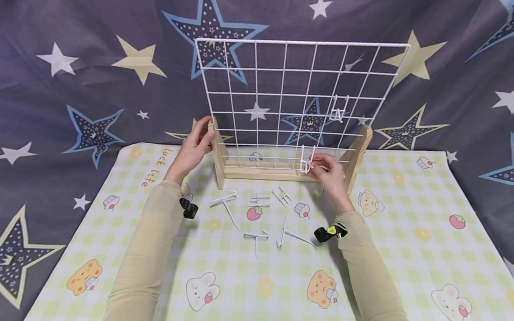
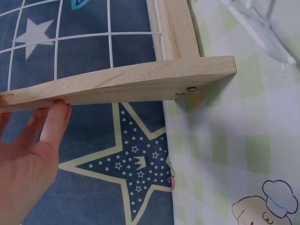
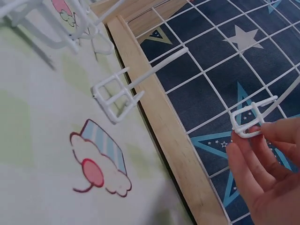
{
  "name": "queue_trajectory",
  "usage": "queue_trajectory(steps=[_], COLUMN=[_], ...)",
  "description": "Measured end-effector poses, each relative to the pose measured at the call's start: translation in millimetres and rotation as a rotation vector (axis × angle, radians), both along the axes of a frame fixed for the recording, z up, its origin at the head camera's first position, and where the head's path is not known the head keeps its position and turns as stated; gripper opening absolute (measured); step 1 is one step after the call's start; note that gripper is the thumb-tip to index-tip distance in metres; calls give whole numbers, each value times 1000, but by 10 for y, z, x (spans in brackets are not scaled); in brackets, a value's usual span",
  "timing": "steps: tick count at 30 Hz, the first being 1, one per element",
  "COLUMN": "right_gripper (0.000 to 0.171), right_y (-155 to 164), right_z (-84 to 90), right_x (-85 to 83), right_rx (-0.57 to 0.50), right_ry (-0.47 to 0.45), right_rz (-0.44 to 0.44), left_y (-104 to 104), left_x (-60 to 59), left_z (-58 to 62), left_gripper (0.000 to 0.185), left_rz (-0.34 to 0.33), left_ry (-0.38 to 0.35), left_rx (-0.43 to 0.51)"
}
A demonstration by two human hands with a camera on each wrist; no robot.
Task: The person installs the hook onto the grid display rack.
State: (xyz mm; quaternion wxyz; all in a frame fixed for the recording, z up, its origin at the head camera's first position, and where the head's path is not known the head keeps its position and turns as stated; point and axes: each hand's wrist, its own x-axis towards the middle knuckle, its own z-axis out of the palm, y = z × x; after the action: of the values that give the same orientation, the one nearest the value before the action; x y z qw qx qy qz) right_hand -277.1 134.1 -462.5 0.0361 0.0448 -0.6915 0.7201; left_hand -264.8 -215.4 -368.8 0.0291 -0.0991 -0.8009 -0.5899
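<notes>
Between the right hand's [image 3: 267, 173] thumb and fingertips sits a small white wire hook [image 3: 248, 123], pinched at its boxy rectangular clip end; its thin straight prong runs up and away from the fingers, lying against the wires of the white grid panel [image 1: 290, 82]. It is a slim, glossy white piece, a little cage of bent wire with one long arm. In the head view that hand [image 1: 328, 171] holds the hook [image 1: 307, 160] at the panel's bottom row, just above the wooden base rail [image 1: 260, 172].

Just beside the grip, lower along the rail, another hook of the same shape [image 3: 119, 93] shows in the wrist view. A third one [image 1: 339, 109] hangs higher on the grid, above the grip.

Well apart on the far side of the panel, the left hand [image 1: 194, 148] rests with straight, relaxed fingers against the wooden end foot [image 2: 117, 84] of the stand, thumb touching its edge and closing on nothing.

Loose hooks [image 1: 257, 221] lie scattered on the checked mat [image 1: 413, 253] between the forearms.
</notes>
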Motion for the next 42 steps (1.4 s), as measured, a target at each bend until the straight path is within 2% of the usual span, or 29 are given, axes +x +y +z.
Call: queue_trajectory(steps=[6,12,22,35,42], right_gripper=[27,24,29,28,29], right_y=[4,28,106,78,57], right_z=[-31,-48,-155,-224,-232], right_x=[-4,42,120,206,227], right_rx=[2,58,104,141,163], right_ry=[10,43,-85,-67,-64], right_rz=[10,23,100,143,189], left_y=[-6,-3,-4,-8,-106], left_x=[10,6,4,-7,-205], left_z=[1,5,10,-9,-261], left_gripper=[50,50,50,50,52], left_rz=[-2,-8,2,-1,13], left_ry=[-1,-7,-6,-6,4], left_rx=[3,0,-26,-31,-16])
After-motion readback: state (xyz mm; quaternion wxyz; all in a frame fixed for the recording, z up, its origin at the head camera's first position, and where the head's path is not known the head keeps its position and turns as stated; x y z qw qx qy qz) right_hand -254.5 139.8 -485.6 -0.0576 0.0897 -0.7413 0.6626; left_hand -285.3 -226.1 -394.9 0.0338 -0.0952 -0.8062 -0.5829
